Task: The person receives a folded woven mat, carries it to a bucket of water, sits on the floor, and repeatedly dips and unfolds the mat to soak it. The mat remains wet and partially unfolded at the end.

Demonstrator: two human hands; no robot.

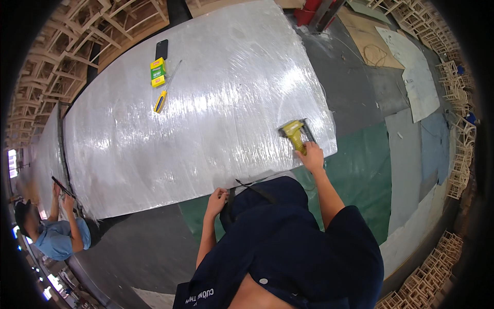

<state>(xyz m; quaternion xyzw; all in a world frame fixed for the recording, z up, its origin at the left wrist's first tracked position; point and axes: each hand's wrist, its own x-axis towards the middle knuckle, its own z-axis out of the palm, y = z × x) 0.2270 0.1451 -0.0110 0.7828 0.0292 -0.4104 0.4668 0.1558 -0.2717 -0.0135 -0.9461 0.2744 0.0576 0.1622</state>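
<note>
Presently: yellow hand tool [295, 136], right hand [312, 157] with fingers clamped on it.
Left hand [218, 199]: fingers curled, hold unclear; beyond them, printed yellow-green box [158, 72].

Yellow-green box [158, 72] — printed; navy shirt [319, 257] — white lettering [199, 297].

The staple gun [294, 136] was mustard yellow with black parts. The counter [206, 139] shone silvery white — streaked with bright glare. The box [158, 73] was yellow and green with red patches, the screwdriver [160, 102] yellow-handled with a dark stripe, the phone [162, 49] black. The wearer's shirt [314, 252] was navy, the co-worker's shirt [57, 242] light blue — the floor sheet [363, 180] deep green, the wooden frames [435, 265] pale tan.
</note>
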